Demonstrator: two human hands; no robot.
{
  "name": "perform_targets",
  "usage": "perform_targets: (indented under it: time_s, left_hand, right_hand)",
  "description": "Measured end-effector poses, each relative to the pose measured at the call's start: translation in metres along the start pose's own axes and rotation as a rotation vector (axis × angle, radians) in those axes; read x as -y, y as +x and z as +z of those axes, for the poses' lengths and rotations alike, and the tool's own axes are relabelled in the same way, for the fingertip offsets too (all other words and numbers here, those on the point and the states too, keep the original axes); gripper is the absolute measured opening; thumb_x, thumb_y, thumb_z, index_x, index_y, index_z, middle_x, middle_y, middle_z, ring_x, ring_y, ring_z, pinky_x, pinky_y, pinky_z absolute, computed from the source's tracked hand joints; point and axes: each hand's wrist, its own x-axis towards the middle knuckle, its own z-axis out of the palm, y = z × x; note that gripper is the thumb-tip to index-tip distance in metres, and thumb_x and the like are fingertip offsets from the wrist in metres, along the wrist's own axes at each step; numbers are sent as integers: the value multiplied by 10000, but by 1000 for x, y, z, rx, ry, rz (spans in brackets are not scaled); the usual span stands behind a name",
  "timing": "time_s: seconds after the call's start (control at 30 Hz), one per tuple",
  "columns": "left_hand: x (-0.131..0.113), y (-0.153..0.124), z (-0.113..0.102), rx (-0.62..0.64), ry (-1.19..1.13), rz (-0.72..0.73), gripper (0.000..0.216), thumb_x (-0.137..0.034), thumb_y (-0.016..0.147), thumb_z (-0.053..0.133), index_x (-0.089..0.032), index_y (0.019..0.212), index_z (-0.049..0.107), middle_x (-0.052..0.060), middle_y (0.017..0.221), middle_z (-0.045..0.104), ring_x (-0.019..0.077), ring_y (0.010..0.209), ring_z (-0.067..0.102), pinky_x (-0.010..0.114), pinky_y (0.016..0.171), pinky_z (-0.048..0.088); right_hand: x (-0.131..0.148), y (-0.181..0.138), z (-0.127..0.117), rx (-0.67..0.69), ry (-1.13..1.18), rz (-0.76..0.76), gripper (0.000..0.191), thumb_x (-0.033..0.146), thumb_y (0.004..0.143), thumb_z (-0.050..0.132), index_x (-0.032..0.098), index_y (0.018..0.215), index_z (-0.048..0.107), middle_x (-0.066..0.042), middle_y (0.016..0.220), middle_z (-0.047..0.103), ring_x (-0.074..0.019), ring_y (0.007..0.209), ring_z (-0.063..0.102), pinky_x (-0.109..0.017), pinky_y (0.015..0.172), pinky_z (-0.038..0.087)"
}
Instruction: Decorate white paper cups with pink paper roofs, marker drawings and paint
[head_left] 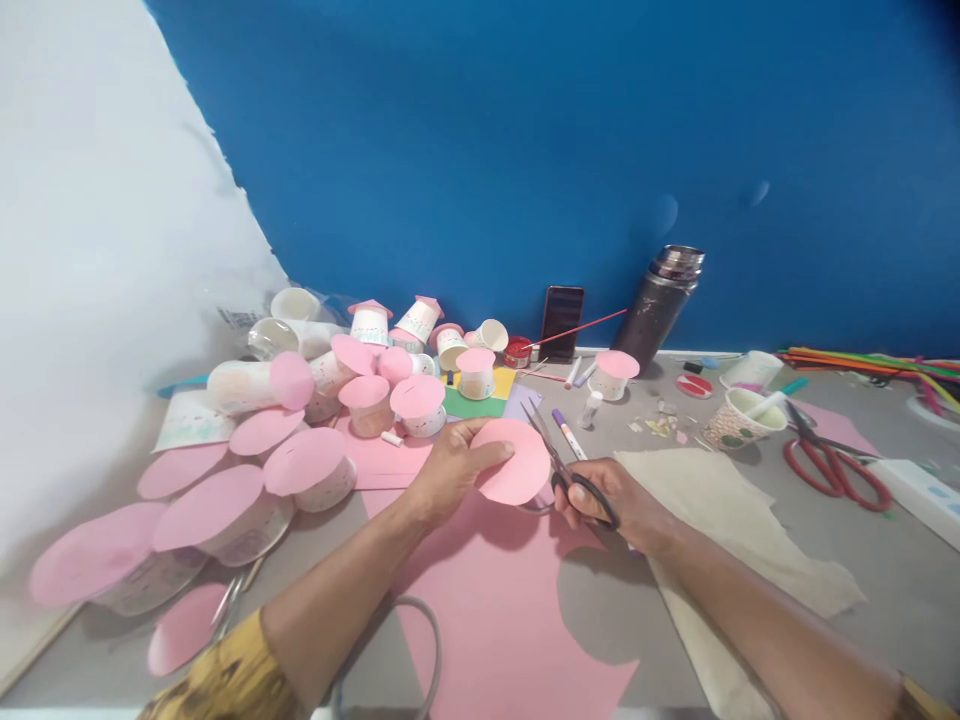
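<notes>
Pink disc (526, 470) is held; a patterned cup (731, 427) contains a marker (766, 404).

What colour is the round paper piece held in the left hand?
Pink; the round paper piece shows best in the head view.

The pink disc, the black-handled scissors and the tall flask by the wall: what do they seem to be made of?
Pink disc: probably card or stiff paper, matte; it looks thin and flat, with no shine.
Black-handled scissors: blades apparently metal, with a grey sheen; handles likely plastic, smooth and black.
Tall flask: probably metal, dark-coated; its neck shines silver.
</notes>
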Motion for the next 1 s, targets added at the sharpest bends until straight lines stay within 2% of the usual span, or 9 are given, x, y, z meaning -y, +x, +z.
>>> perform_targets:
  time_s: [0.23, 0.43, 0.63, 1.0]
  left_hand:
    - [-2, -1, 0, 2, -4, 6, 342, -368, 709, 848, -112, 932, 805, 81, 812, 773, 209, 730, 681, 293, 665, 530]
    - [-2, -1, 1, -2, 30, 25, 308, -352, 725, 820, -121, 928, 804, 79, 829, 773, 217, 751, 684, 305, 692, 529]
    - [-3, -2, 1, 4, 44, 28, 291, -340, 726, 803, -122, 919, 802, 75, 835, 770, 205, 747, 670, 293, 683, 523]
    - [-3, -1, 1, 8, 50, 33, 289, -339, 740, 794, -123, 931, 803, 84, 857, 776, 224, 779, 685, 305, 701, 527]
  right_hand:
    - [-4, -1, 0, 12, -25, 45, 737, 893, 742, 648, 157, 716, 641, -49, 633, 656, -107, 494, 494, -245, 455, 317]
    - [-6, -1, -1, 4, -35, 35, 734, 883, 732, 673, 151, 687, 642, -15, 577, 584, -93, 498, 447, -233, 467, 292]
    - [-7, -1, -3, -2, -48, 31, 723, 872, 739, 681, 152, 686, 646, -32, 621, 622, -100, 526, 470, -244, 496, 306]
    - [-6, -1, 0, 0, 10, 82, 710, 864, 704, 715, 158, 719, 641, -44, 622, 666, -104, 484, 505, -231, 445, 334]
